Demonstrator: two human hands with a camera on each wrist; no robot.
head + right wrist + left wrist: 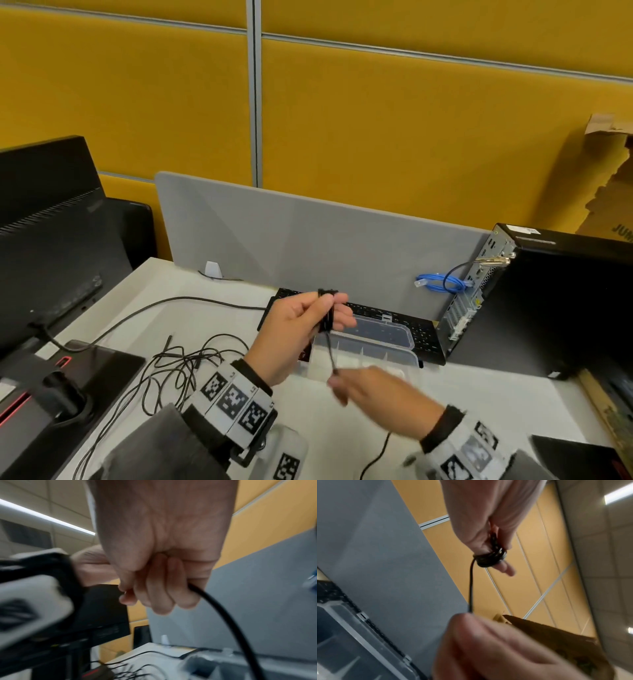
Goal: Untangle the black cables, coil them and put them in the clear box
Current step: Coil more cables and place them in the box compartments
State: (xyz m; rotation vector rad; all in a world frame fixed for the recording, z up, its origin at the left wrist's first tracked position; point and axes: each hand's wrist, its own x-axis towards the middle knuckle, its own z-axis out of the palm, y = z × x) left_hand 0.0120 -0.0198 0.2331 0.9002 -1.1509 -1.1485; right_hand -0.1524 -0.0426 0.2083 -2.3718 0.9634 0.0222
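My left hand is raised over the desk and holds a small coil of black cable wound around its fingers. One strand drops from the coil to my right hand, which pinches it just below; that hand is blurred. In the left wrist view the coil wraps the left hand, above the right hand. In the right wrist view the right hand is fisted round the cable. The clear box lies open behind both hands. A tangle of black cables lies to the left.
A black keyboard sits behind the box, against a grey divider. A black computer tower with a blue cable stands at the right. A monitor and its stand occupy the left.
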